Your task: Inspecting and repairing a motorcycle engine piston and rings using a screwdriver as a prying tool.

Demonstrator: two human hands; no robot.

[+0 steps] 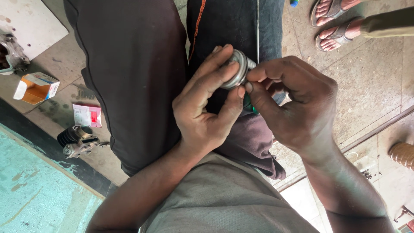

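My left hand (207, 116) grips a round metal part (236, 69) over my lap; right fingers (258, 92) pinch a green-handled tool (249, 105) that might slip off.

We wear dark trousers (133, 73) filling the upper middle of the frame, one leg with an orange stitched seam (198, 23), and a grey shirt (224, 198) at the bottom centre. Our forearms are bare, both hands ungloved and ringless.
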